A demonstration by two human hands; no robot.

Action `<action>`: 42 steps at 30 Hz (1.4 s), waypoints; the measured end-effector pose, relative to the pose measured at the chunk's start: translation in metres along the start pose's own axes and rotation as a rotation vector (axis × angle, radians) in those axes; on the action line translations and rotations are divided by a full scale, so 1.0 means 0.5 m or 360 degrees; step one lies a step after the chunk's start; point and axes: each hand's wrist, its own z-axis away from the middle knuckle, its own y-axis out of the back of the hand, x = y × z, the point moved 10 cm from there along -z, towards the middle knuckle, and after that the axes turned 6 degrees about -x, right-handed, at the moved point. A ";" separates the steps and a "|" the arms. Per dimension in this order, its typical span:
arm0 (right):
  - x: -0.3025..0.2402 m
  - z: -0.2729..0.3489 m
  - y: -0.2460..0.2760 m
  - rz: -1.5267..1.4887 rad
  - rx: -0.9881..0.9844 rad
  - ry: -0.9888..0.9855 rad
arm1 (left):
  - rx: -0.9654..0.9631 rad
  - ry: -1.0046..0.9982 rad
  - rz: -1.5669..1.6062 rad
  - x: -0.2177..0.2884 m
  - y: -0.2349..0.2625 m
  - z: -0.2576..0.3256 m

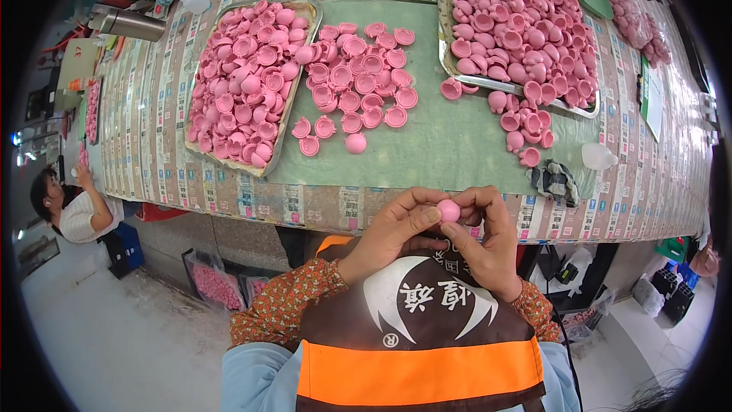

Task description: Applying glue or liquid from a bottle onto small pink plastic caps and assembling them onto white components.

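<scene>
A small round pink plastic piece (450,210) is pinched between both hands, just in front of the table's near edge. My left hand (393,225) grips it with thumb and fingers from the left. From the right, my right hand (488,236) closes its thumb and fingertips on the same piece. Beyond my hands lies a green mat (412,156) with a spread of loose pink half-shells (351,101), mostly hollow side up. To the left, a tray (272,164) is heaped with pink pieces; another metal tray (443,61) at the far right is heaped too.
A small pile of pink parts (515,137) spills below the right tray. Near it are a crumpled dark cloth (554,181) and a white bottle (598,156). A steel flask (132,24) lies at the far left. Another person (80,202) works at the left.
</scene>
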 end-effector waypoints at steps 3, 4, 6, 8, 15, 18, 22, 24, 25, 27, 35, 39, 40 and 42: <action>0.012 -0.001 -0.001 -0.0194 -0.0010 -0.0076 | -0.0001 -0.0010 -0.0027 -0.006 0.010 -0.002; 0.014 -0.001 0.000 -0.0194 -0.0008 -0.0076 | -0.0002 -0.0009 -0.0028 -0.008 0.013 -0.002; 0.023 0.000 0.001 -0.0265 0.0001 -0.0078 | -0.0033 -0.0022 0.0013 -0.011 0.013 -0.003; 0.029 0.001 0.003 -0.0251 0.0018 -0.0062 | -0.0062 -0.0004 0.0049 -0.006 0.008 -0.002; -0.006 -0.008 0.006 0.0139 0.0096 0.0184 | -0.0031 -0.0077 -0.0135 -0.002 -0.002 0.006; -0.069 -0.003 -0.014 0.0654 0.0066 0.0664 | -0.0122 -0.0120 -0.0132 -0.009 -0.002 0.001; -0.061 -0.008 -0.005 0.0588 0.0140 0.0521 | -0.0035 0.0013 -0.0112 0.004 -0.008 0.004; -0.061 -0.014 -0.004 0.0572 0.0135 0.0511 | 0.0003 0.0070 -0.0004 0.008 -0.003 0.006; -0.061 -0.014 -0.002 0.0572 0.0148 0.0506 | -0.0002 0.0081 -0.0010 0.006 -0.004 0.005; -0.053 -0.017 -0.009 0.0745 0.0119 0.0423 | -0.0042 0.0022 0.0039 0.010 -0.007 0.003; -0.067 -0.016 -0.011 0.0823 0.0255 0.0504 | -0.0118 -0.0008 0.0237 0.006 -0.017 0.005; -0.061 -0.025 -0.022 0.0872 0.0204 0.0487 | -0.0124 0.0031 0.0259 0.004 -0.019 0.004; -0.061 -0.027 -0.024 0.0870 0.0208 0.0489 | -0.0124 0.0032 0.0255 0.005 -0.019 0.004; -0.061 -0.030 -0.026 0.0848 0.0223 0.0479 | -0.0134 0.0040 0.0205 0.006 -0.021 0.003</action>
